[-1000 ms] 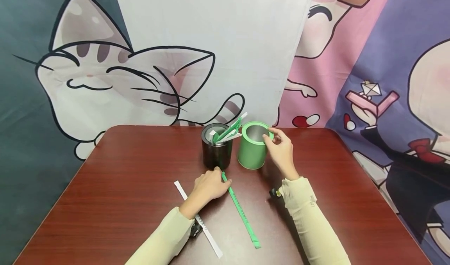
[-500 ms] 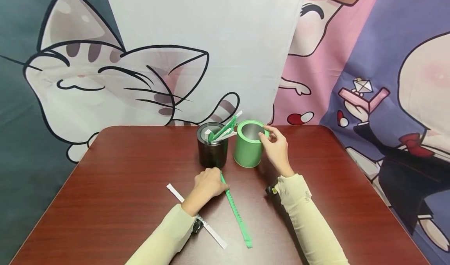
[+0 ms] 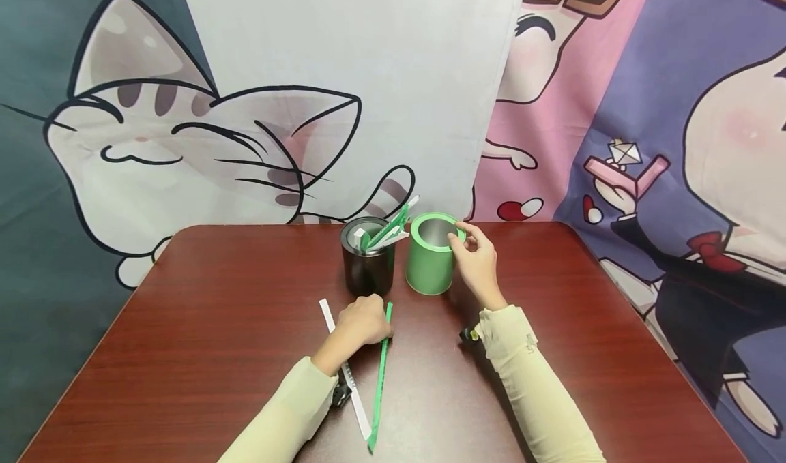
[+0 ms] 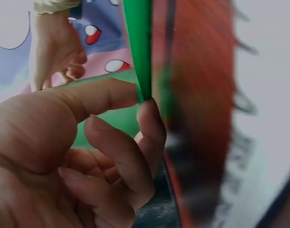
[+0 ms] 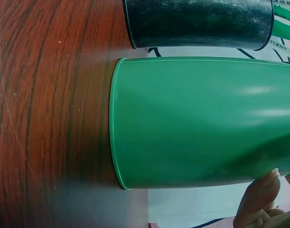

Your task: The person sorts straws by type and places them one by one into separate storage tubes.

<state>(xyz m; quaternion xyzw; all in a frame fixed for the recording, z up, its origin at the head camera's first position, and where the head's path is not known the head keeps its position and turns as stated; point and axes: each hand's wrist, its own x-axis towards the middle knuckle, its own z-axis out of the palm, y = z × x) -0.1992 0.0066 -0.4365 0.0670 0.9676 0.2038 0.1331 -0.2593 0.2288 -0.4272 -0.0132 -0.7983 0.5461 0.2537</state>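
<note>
My left hand pinches a green wrapped straw near its far end, between thumb and fingertips in the left wrist view. A white wrapped straw lies on the table beneath that wrist, its near end beside the green one's. My right hand holds the rim of an upright green can, a fingertip over the edge. No straws show inside that can. To its left stands a black can with several green and white straws leaning out of the top.
All of it stands on a red-brown wooden table with rounded far corners. A printed cloth backdrop hangs right behind the far edge. Small dark wrist cameras sit under both wrists.
The green straw has swung: its near end moved from lower right to lower left. The left hand has turned slightly with it. My right hand stays on the green can's rim.
</note>
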